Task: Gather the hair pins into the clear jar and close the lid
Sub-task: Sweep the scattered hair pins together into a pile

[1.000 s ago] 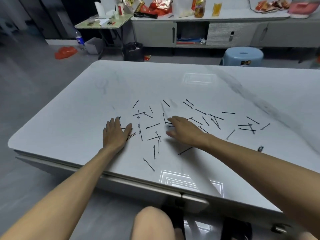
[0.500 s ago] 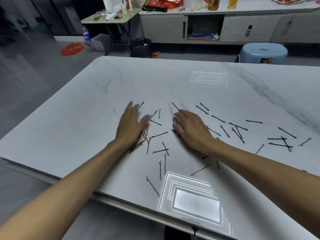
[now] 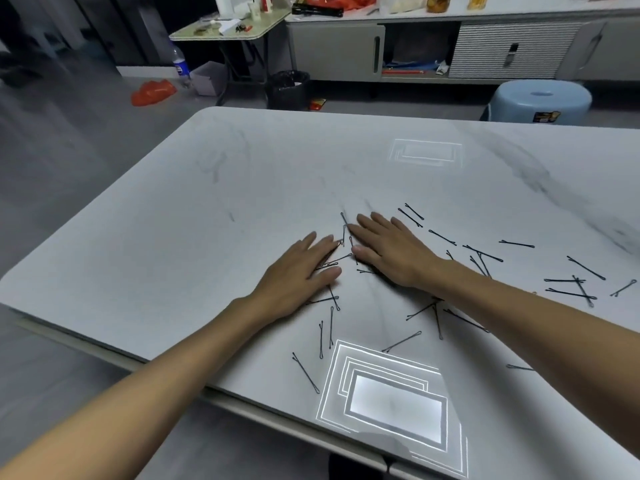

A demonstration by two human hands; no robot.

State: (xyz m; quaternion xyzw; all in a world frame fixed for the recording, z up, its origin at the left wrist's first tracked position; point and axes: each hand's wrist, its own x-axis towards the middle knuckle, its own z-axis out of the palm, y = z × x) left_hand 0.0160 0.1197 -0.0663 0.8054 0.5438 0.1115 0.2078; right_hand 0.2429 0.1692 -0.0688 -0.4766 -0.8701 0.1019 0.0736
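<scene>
Left hand (image 3: 298, 271) and right hand (image 3: 391, 252) lie flat, fingers straight, on pins (image 3: 332, 265) scattered across surface (image 3: 242, 188). Pins: thin, light, stiff, probably slippery; pinch mid-shaft. Jar not visible.

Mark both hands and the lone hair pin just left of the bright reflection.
left hand (image 3: 294, 275), head view, back of hand.
right hand (image 3: 391, 251), head view, back of hand.
hair pin (image 3: 305, 373), head view, mid-shaft.

Several hair pins (image 3: 327, 299) run under the left hand (image 3: 294, 277), their ends covered. More vanish beneath the right hand (image 3: 393, 254) and its forearm toward 4 o'clock. The table (image 3: 207, 202) is cut off at 3 and 6 o'clock. At 12 o'clock, clutter on the counter (image 3: 485, 13) is cropped, perhaps food packets.
</scene>
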